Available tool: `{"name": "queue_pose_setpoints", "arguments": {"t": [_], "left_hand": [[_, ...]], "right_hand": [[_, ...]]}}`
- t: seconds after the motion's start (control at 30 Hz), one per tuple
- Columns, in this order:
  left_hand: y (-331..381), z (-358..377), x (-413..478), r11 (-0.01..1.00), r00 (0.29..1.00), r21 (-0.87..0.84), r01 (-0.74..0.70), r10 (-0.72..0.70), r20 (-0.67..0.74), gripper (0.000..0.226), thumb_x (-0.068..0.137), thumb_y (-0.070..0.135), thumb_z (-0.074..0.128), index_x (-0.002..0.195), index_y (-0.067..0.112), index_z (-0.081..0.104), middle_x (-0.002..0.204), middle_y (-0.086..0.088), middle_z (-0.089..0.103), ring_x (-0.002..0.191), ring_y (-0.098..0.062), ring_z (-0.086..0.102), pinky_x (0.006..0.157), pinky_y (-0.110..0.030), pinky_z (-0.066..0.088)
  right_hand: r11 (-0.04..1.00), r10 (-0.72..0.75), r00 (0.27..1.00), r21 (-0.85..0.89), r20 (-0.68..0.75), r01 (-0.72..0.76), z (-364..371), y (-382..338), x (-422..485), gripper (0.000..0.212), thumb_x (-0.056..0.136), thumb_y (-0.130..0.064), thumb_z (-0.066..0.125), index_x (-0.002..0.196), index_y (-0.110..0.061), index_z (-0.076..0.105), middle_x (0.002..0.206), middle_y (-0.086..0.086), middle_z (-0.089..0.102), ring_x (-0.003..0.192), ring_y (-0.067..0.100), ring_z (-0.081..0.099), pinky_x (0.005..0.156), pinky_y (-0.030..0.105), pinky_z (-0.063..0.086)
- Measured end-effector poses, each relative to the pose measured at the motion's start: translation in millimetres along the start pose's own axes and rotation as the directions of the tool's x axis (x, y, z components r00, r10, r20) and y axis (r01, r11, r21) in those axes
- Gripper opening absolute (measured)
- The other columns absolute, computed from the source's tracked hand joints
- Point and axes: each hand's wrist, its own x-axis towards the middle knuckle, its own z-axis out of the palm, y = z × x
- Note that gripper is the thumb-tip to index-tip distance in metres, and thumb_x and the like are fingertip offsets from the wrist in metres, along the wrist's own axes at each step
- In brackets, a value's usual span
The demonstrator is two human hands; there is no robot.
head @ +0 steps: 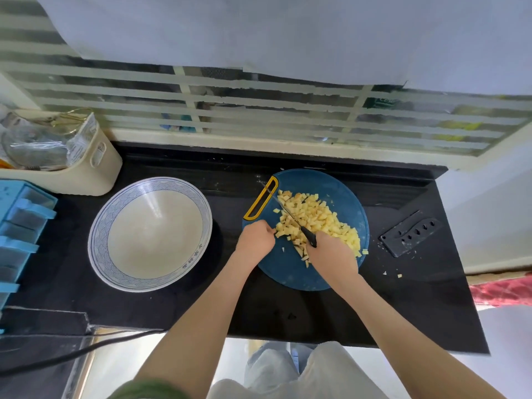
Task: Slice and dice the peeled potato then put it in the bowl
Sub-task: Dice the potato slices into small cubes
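Note:
A heap of diced potato [316, 217] lies on a round blue cutting board [339, 191] with a yellow handle slot. My right hand [331, 249] grips the black handle of a knife [288, 211], whose thin blade lies across the left side of the heap, pointing up and left. My left hand [254, 239] is curled at the board's left edge, its fingertips touching the pieces at the heap's lower left. A large white bowl [115, 211] with a blue patterned rim stands empty to the left of the board.
A black knife sheath [410, 233] lies right of the board, with a few potato bits [385, 272] scattered near it. A cream basket [95, 171] and blue drawers [20, 226] stand at the left. The black counter [288, 309] ends near my body.

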Motion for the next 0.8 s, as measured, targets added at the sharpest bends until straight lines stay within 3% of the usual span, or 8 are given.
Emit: {"name": "queue_pose_setpoints", "arguments": {"t": [0.07,0.17,0.3,0.43,0.57,0.63,0.7,0.8], "left_hand": [[8.7,-10.3,-9.4,0.999,0.975,-0.047,-0.019,0.008,-0.22,0.022,0.099,0.018,0.042,0.108,0.005,0.057,0.1,-0.011,0.064,0.092,-0.026,0.059,0.07,-0.029,0.04],[23.8,-22.8,-21.9,0.964,0.887,-0.116,-0.239,0.168,-0.431,0.009,0.096,0.012,0.046,0.095,0.009,0.054,0.077,0.001,0.058,0.071,-0.016,0.052,0.064,-0.024,0.033],[46.2,-25.5,-24.6,0.918,0.885,0.134,-0.373,0.395,-0.247,0.021,0.095,0.012,0.042,0.098,0.024,0.059,0.084,0.011,0.061,0.085,-0.014,0.052,0.082,-0.035,0.03],[56.1,-18.0,-17.6,0.878,0.921,0.302,-0.371,0.389,-0.001,0.037,0.097,0.011,0.036,0.102,0.032,0.066,0.109,0.011,0.061,0.109,-0.018,0.043,0.09,-0.039,0.023],[65.3,-9.6,-7.9,0.849,0.94,0.404,-0.341,0.311,0.142,0.044,0.096,0.011,0.032,0.123,0.033,0.059,0.127,0.006,0.055,0.12,-0.021,0.04,0.097,-0.042,0.023],[69.3,-3.4,-5.8,0.846,0.942,0.416,-0.334,0.29,0.166,0.048,0.096,0.009,0.032,0.132,0.032,0.052,0.132,0.004,0.054,0.122,-0.021,0.04,0.102,-0.042,0.022],[69.0,0.1,-5.3,0.859,0.946,0.396,-0.324,0.309,0.103,0.05,0.095,0.005,0.035,0.134,0.033,0.05,0.131,0.003,0.055,0.121,-0.021,0.042,0.101,-0.04,0.021],[70.7,0.3,-8.8,0.873,0.921,0.328,-0.361,0.389,-0.021,0.047,0.092,0.002,0.038,0.123,0.033,0.056,0.123,0.007,0.057,0.116,-0.016,0.046,0.096,-0.036,0.021]], "right_hand": [[0.995,-0.049,0.999,-0.087,-0.021,0.047,-11.7,8.0,-2.8,0.022,0.099,-0.031,0.04,0.101,-0.012,0.051,0.069,-0.002,0.047,0.066,0.021,0.053,0.055,0.03,0.041],[0.957,-0.138,0.989,-0.264,-0.052,0.119,-22.4,20.7,-3.4,0.019,0.1,-0.028,0.039,0.102,-0.012,0.047,0.062,-0.005,0.038,0.058,0.02,0.048,0.051,0.028,0.035],[0.862,-0.273,0.959,-0.462,-0.072,0.21,-31.0,35.8,-3.4,0.012,0.1,-0.022,0.04,0.106,-0.013,0.045,0.071,-0.004,0.05,0.057,0.017,0.051,0.048,0.028,0.033],[0.791,-0.372,0.927,-0.543,-0.058,0.283,-28.5,51.2,-8.7,0.007,0.095,-0.021,0.051,0.097,-0.015,0.048,0.074,-0.002,0.057,0.059,0.02,0.059,0.044,0.028,0.027],[0.772,-0.431,0.897,-0.552,-0.092,0.314,-28.9,62.6,-12.1,0.042,0.048,-0.016,0.091,0.067,-0.011,0.054,0.043,-0.002,0.04,0.026,0.017,0.035,0.042,0.017,0.003],[0.768,-0.398,0.915,-0.57,-0.063,0.294,-31.0,65.6,-15.9,0.032,0.065,-0.021,0.084,0.078,-0.011,0.056,0.053,-0.001,0.05,0.035,0.017,0.047,0.04,0.021,0.008],[0.751,-0.376,0.925,-0.602,-0.056,0.27,-25.7,72.4,-14.4,0.013,0.092,-0.021,0.058,0.098,-0.013,0.05,0.075,-0.001,0.059,0.058,0.018,0.06,0.043,0.027,0.022],[0.759,-0.344,0.936,-0.609,-0.074,0.231,-28.9,75.9,-18.5,0.006,0.097,-0.017,0.048,0.101,-0.014,0.047,0.083,-0.001,0.061,0.066,0.019,0.063,0.049,0.029,0.031]]}}
